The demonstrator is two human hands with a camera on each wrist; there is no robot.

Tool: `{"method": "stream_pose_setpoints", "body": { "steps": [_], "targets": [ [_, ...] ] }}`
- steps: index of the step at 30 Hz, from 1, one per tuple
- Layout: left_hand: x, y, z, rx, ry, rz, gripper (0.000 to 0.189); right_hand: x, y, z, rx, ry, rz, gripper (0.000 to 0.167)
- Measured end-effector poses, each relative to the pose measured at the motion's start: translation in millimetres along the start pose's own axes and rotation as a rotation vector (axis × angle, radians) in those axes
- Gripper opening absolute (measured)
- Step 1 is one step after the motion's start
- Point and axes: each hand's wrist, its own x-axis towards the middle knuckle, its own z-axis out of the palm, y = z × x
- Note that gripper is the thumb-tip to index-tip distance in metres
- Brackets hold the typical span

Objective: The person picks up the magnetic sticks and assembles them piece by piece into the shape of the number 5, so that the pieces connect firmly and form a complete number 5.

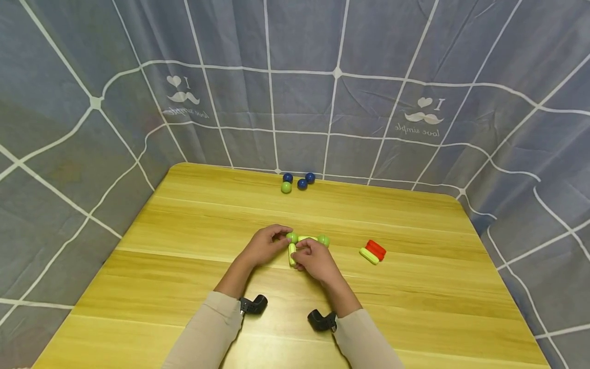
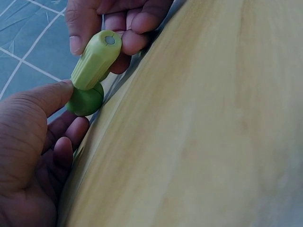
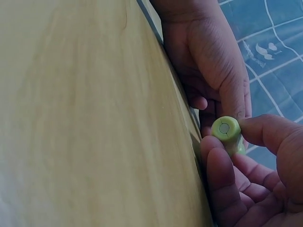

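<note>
Near the table's middle my left hand (image 1: 266,246) pinches a green ball (image 1: 292,237) between thumb and fingers. My right hand (image 1: 316,260) pinches a yellow-green magnetic rod (image 1: 292,254), which points toward me. In the left wrist view, the rod (image 2: 96,60) meets the ball (image 2: 86,100), and a round metal disc shows at its free end. That same end of the rod (image 3: 226,128) faces the camera in the right wrist view. Another yellow-green rod (image 1: 307,238) runs rightward from the held ball to a second green ball (image 1: 324,240), partly behind my right hand.
Right of my hands, a yellow-green rod (image 1: 369,255) lies against red rods (image 1: 376,249). At the table's back edge stand a green ball (image 1: 286,187) and three blue balls (image 1: 302,184). A grey checked curtain (image 1: 304,102) surrounds the wooden table (image 1: 184,277).
</note>
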Motion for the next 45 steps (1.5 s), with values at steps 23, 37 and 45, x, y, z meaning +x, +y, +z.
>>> {"method": "stream_pose_setpoints", "body": {
  "steps": [23, 37, 45],
  "targets": [
    [2.3, -0.4, 3.9, 0.016, 0.008, -0.022, 0.027, 0.8, 8.5, -2.9, 0.003, 0.028, -0.002, 0.025],
    [-7.1, -4.1, 2.7, 0.017, 0.04, 0.011, 0.026, -2.4, 9.7, -33.7, -0.201, 0.4, -0.272, 0.007],
    [-6.2, 2.0, 4.4, 0.003, 0.056, 0.023, 0.029, 4.7, 24.0, -45.3, -0.172, 0.356, -0.13, 0.027]
  ]
}}
